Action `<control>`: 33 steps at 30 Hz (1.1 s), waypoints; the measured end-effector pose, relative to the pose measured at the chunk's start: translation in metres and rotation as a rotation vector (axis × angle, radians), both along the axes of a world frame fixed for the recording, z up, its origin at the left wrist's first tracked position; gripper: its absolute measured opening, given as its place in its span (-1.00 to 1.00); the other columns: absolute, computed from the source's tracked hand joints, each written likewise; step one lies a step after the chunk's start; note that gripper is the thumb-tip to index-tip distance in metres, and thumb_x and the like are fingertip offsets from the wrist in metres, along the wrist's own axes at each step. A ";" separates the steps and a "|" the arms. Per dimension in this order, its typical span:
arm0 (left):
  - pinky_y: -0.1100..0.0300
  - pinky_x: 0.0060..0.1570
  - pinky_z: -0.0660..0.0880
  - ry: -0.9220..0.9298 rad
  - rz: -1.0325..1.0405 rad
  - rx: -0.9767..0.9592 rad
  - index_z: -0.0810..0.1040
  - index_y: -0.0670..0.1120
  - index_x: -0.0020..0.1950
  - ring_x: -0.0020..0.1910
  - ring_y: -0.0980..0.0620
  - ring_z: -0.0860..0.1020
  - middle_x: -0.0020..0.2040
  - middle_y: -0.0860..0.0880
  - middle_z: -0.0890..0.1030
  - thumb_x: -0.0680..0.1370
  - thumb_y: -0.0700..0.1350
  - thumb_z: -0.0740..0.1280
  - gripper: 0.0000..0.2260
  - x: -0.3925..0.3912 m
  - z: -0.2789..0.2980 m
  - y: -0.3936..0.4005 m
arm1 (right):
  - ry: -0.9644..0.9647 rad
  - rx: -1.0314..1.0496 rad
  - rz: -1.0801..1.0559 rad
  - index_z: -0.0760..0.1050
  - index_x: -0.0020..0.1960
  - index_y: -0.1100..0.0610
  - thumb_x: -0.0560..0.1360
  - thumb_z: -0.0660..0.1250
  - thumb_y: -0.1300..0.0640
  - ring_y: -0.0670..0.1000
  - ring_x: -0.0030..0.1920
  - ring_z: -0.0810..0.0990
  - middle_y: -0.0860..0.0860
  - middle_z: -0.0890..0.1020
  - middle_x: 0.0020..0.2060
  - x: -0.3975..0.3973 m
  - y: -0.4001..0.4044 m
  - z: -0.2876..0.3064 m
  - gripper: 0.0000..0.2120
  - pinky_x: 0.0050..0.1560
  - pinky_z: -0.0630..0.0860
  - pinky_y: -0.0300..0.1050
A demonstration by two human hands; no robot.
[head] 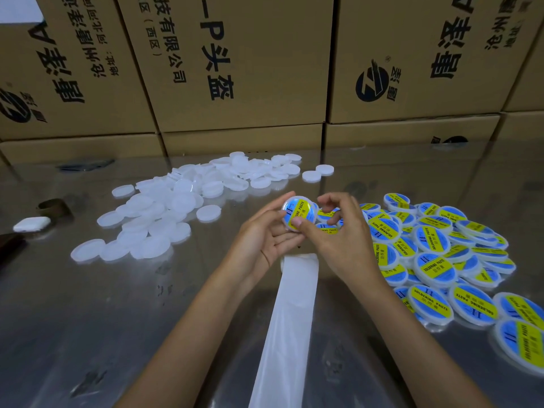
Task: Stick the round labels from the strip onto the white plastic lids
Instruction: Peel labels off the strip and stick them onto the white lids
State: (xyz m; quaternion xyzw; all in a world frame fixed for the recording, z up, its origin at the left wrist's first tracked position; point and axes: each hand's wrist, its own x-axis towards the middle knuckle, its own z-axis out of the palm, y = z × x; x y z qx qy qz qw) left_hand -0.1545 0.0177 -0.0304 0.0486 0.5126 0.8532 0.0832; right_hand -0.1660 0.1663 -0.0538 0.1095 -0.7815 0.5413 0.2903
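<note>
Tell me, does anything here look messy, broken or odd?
Nothing looks broken or spilled. The plain lids and labelled lids lie in loose, overlapping heaps, not stacks. The lid in hand has its label on neatly.

Labelled lid (pixel 298 212) held tilted; plain lids (pixel 164 213) heaped.
</note>
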 end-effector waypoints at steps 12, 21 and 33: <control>0.14 0.05 0.62 0.127 -0.077 -0.123 0.55 -0.07 0.36 0.09 -0.18 0.68 0.14 -0.19 0.69 0.59 -0.39 0.29 -0.60 0.003 -0.004 -0.001 | 0.013 -0.082 -0.033 0.58 -0.23 0.05 0.48 0.47 0.00 -0.11 -0.38 0.49 -0.13 0.57 -0.42 -0.002 0.000 -0.003 -0.82 -0.35 0.40 -0.31; 0.12 -0.13 0.66 0.244 0.167 -0.287 0.60 -0.06 0.29 -0.09 -0.22 0.72 -0.04 -0.22 0.72 0.55 -0.21 0.45 -0.69 0.005 -0.007 -0.002 | -0.007 -0.022 0.080 0.58 -0.08 -0.08 0.53 0.38 -0.09 -0.06 -0.42 0.42 -0.01 0.54 -0.39 0.002 -0.003 -0.003 -0.90 -0.36 0.41 -0.14; 0.16 -0.13 0.65 0.210 0.146 -0.218 0.64 0.00 0.25 -0.09 -0.19 0.72 0.02 -0.17 0.72 0.60 -0.05 0.36 -0.77 0.007 -0.007 0.002 | 0.059 -0.034 0.051 0.65 -0.01 0.00 0.53 0.40 0.01 -0.10 -0.49 0.34 0.00 0.46 -0.52 0.003 -0.004 -0.005 -0.90 -0.43 0.36 -0.09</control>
